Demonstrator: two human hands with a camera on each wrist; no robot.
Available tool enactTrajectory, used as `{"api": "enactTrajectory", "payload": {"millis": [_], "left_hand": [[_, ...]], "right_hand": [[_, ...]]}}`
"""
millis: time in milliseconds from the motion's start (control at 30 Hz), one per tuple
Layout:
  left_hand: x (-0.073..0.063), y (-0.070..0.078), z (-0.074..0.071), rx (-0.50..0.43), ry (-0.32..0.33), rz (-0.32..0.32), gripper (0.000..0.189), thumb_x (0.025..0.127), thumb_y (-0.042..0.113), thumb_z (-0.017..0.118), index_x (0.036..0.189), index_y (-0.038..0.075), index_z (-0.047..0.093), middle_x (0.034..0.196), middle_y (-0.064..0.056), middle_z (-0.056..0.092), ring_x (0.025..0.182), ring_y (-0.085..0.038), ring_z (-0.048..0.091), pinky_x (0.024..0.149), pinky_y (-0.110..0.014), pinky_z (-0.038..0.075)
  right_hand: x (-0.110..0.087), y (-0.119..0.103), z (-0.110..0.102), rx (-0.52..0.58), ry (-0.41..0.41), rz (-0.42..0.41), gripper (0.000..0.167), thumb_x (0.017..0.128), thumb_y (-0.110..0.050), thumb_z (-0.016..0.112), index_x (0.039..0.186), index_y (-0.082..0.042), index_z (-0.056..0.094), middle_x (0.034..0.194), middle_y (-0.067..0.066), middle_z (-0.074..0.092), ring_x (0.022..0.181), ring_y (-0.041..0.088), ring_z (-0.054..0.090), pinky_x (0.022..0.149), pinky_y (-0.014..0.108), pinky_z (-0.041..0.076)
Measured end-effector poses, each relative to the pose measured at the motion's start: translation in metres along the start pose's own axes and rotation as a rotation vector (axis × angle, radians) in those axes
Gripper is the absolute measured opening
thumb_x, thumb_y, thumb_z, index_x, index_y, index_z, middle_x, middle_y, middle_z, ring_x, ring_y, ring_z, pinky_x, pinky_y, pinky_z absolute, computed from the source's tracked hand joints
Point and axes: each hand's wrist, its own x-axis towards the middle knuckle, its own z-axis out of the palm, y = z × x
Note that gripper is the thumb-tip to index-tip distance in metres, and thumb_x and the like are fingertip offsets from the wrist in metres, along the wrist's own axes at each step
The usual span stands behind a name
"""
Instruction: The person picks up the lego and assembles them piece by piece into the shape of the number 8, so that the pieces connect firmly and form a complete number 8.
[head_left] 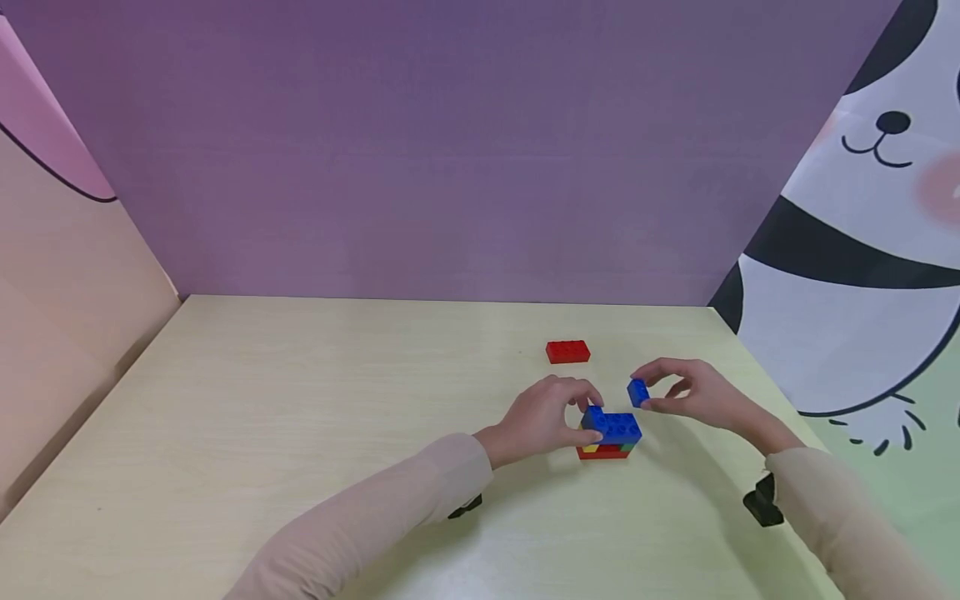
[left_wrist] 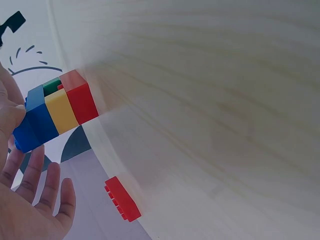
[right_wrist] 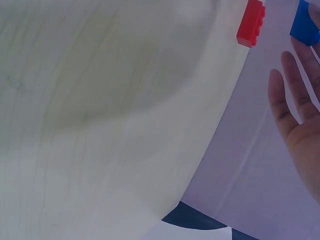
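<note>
A brick stack (head_left: 619, 428) stands on the table: red at the bottom, yellow, red and green in the middle, a wide blue brick on top, and a smaller blue brick at its upper left end. My left hand (head_left: 546, 421) grips that left end between thumb and fingers. The left wrist view shows the stack's yellow side (left_wrist: 61, 111) and red base, with the thumb on the blue part. To the right of the stack, my right hand (head_left: 693, 393) pinches a small blue brick (head_left: 638, 392) above the table. In the right wrist view this blue brick (right_wrist: 304, 25) is partly cut off.
A loose red brick (head_left: 567, 352) lies on the table behind the stack. The light wooden table (head_left: 337, 400) meets a purple wall (head_left: 450, 167) at its far edge. On the right is a panel with a panda drawing (head_left: 862, 333).
</note>
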Motion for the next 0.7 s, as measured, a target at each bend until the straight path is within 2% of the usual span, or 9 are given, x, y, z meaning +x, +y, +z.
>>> {"api": "enactTrajectory", "payload": {"millis": [67,200,267,467,700], "left_hand": [[0.0,0.0,0.0,-0.005,-0.002,0.002,0.039,0.076,0.037,0.073,0.11,0.025,0.059,0.095,0.011,0.06,0.095,-0.006,0.054,0.072,-0.015,0.042],[0.0,0.0,0.0,-0.014,-0.006,0.004,0.04,0.076,0.037,0.072,0.111,0.024,0.059,0.096,0.01,0.06,0.097,-0.009,0.055,0.072,-0.015,0.042],[0.0,-0.001,0.0,-0.014,-0.005,0.005,0.04,0.076,0.037,0.072,0.111,0.024,0.059,0.096,0.01,0.06,0.098,-0.01,0.055,0.072,-0.016,0.041],[0.0,-0.002,0.001,-0.008,0.006,0.01,0.039,0.075,0.037,0.073,0.109,0.025,0.059,0.094,0.011,0.06,0.096,-0.009,0.054,0.07,-0.015,0.041],[0.0,-0.002,0.001,-0.011,0.008,0.013,0.04,0.075,0.036,0.073,0.11,0.024,0.059,0.094,0.01,0.06,0.097,-0.01,0.055,0.069,-0.015,0.041]], "right_hand": [[-0.002,-0.001,0.0,0.007,-0.001,-0.002,0.039,0.08,-0.023,0.07,0.115,-0.009,0.059,0.105,0.005,0.064,0.093,-0.003,0.052,0.071,0.026,0.05],[-0.006,-0.003,0.002,0.032,-0.015,-0.022,0.04,0.079,-0.021,0.071,0.115,-0.008,0.058,0.106,0.005,0.063,0.096,0.011,0.057,0.071,0.025,0.05],[-0.008,-0.005,0.002,0.043,-0.024,-0.038,0.04,0.079,-0.02,0.071,0.115,-0.01,0.058,0.107,0.006,0.063,0.097,0.013,0.057,0.071,0.025,0.051],[-0.012,-0.009,0.004,0.077,-0.053,-0.062,0.037,0.078,-0.019,0.071,0.113,-0.015,0.06,0.108,0.006,0.064,0.095,-0.003,0.054,0.071,0.026,0.051],[-0.016,-0.011,0.009,0.107,-0.063,-0.079,0.036,0.078,-0.018,0.071,0.112,-0.015,0.061,0.107,0.005,0.064,0.095,-0.004,0.053,0.071,0.026,0.051]]}}
